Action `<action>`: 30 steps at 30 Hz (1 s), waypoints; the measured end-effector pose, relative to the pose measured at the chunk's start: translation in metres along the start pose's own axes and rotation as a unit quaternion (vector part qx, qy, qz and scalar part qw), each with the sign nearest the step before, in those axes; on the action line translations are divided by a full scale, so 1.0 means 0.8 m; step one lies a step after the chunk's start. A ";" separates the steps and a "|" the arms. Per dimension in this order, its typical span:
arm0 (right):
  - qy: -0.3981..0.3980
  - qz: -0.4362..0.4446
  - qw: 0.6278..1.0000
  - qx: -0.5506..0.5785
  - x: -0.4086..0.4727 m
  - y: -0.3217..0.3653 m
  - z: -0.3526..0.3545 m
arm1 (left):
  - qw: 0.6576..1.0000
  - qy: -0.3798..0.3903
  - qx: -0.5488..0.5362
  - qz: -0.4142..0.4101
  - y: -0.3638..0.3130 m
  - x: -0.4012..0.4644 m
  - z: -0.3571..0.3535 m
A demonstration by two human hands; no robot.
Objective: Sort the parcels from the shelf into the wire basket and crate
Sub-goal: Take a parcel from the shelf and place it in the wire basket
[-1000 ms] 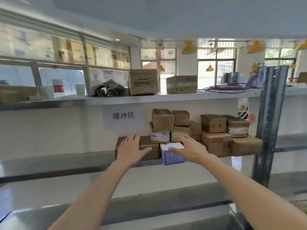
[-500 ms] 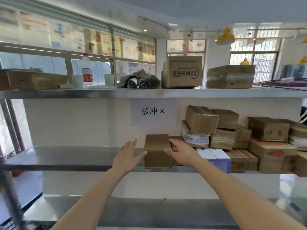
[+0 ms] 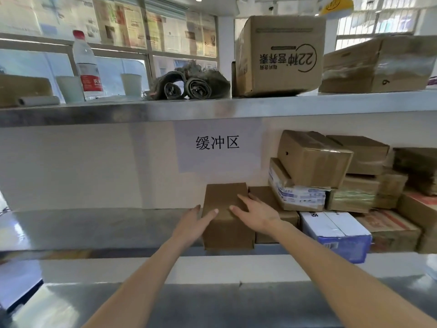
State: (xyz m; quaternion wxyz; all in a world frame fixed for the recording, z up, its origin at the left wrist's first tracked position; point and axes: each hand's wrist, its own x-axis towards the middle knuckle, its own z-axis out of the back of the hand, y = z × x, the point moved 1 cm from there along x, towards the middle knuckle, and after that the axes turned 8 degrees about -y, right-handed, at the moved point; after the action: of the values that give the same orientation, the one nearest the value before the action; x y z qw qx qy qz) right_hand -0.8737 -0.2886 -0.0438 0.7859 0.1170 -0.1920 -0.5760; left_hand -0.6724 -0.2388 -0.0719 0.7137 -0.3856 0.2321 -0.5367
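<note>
Both hands were on one plain brown parcel point(image 3: 227, 218) at the left end of the stack. Our left hand point(image 3: 192, 223) lay against its left side, fingers straight and the thumb laid over the top edge; our right hand point(image 3: 256, 213) rested flat on its top, fingers extended, not curled round it. We noted the parcel as an unmarked cardboard box, tall and narrow, standing at the front edge of the middle shelf point(image 3: 94, 230), touching a second brown box point(image 3: 267, 197) on its right. Beyond that we counted one white-and-blue carton point(image 3: 335, 233) overhanging the shelf front, one flat box with blue print point(image 3: 298, 194) and one tilted brown carton point(image 3: 312, 157) resting on top of it. Further boxes to the right were blurred, and we could not count them reliably. A paper sign point(image 3: 217, 143) hung on the wall behind. The upper shelf point(image 3: 165, 110) carried two large cartons, one water bottle point(image 3: 86, 65) and two white cups.
</note>
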 end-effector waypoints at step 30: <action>-0.115 -0.082 0.908 0.395 -0.248 0.238 0.039 | 0.944 -0.003 -0.315 -0.097 0.005 -0.205 0.197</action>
State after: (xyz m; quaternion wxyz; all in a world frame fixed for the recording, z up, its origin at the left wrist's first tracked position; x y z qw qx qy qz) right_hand -0.7757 -0.0404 0.0286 0.5980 0.3660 -0.4823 -0.5252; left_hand -0.6046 -0.0362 0.0052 0.5007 -0.6128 0.3487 -0.5023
